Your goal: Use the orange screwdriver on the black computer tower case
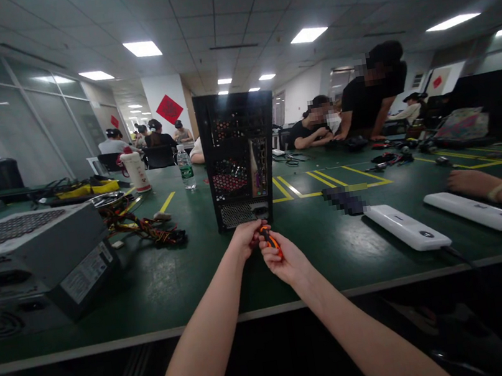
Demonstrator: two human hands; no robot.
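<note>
On the desk [178,299], at left, stacked grey power supplies [38,263] stand near the front edge. Centrally, the upright computer case [240,152] already holds a power unit [236,214], its fastening unreadable. Left hand [246,237] at the case's base, grip unclear; right hand [287,258] wrapped around a screwdriver [271,243], with room before the white power strip [405,228].

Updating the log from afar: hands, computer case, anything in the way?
Right hand gripping orange-black tool; left hand low, near computer case. Case upright. Power supplies left, out of the way.

No text legible: label on power supply [87,274], bottle label [187,172], red diamond sign [169,109] blurred.
</note>
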